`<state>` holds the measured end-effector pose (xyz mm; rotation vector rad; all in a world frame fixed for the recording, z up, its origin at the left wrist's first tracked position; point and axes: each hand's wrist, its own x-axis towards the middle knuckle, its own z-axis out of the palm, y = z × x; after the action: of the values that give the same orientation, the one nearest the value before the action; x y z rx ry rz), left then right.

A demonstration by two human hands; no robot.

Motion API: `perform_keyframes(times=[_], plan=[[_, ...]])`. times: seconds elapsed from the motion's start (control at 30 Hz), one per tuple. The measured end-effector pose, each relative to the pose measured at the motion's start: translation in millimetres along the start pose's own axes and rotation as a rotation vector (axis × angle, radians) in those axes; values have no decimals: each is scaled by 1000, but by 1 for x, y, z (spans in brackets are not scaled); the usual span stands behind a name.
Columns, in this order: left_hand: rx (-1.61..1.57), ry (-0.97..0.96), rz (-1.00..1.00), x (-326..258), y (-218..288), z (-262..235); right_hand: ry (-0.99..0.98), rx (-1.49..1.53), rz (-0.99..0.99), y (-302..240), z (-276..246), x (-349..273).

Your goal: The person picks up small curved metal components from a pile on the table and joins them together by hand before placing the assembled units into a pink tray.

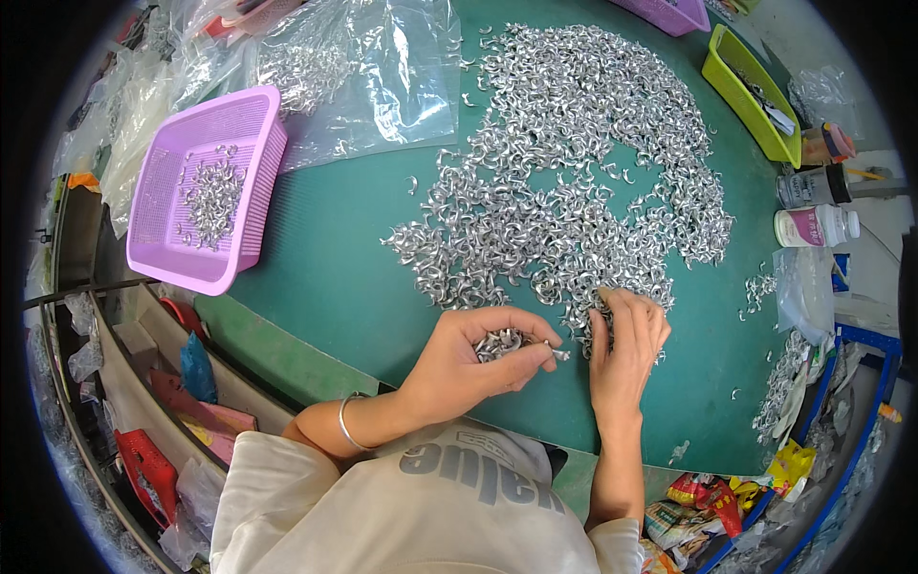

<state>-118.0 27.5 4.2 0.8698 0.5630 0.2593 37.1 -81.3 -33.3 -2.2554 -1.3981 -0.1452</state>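
Head view: the left hand is cupped, its fingers curled around a small bunch of shiny curved metal clips held just above the green worktop. The right hand lies palm down with fingers spread loosely on the near edge of the wide silver heap of the same clips, gripping nothing that can be seen. Judging from this, the picking goes best if the right fingers rake only a few pieces clear of the tangle, while the left stays cupped and level. A pink plastic mesh basket with some clips sits well apart to the left.
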Motion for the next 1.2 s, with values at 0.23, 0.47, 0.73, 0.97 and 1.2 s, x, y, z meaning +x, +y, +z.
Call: perform_keyframes(times=[0.23,0.47,0.73,0.97,1.2], plan=[[-378,-89,-172,6,-2,-5,44,34,-5,2,2,-2],[-420,-77,-211,7,-3,-3,163,319,111,5,-3,-2],[-448,-133,-203,7,-4,-6,87,920,506,1,-11,-9],[-318,-24,-38,15,-13,2,-26,1708,681,-6,-20,-12],[-65,10,-145,14,-10,13,-64,1773,553,-20,-19,-18]])
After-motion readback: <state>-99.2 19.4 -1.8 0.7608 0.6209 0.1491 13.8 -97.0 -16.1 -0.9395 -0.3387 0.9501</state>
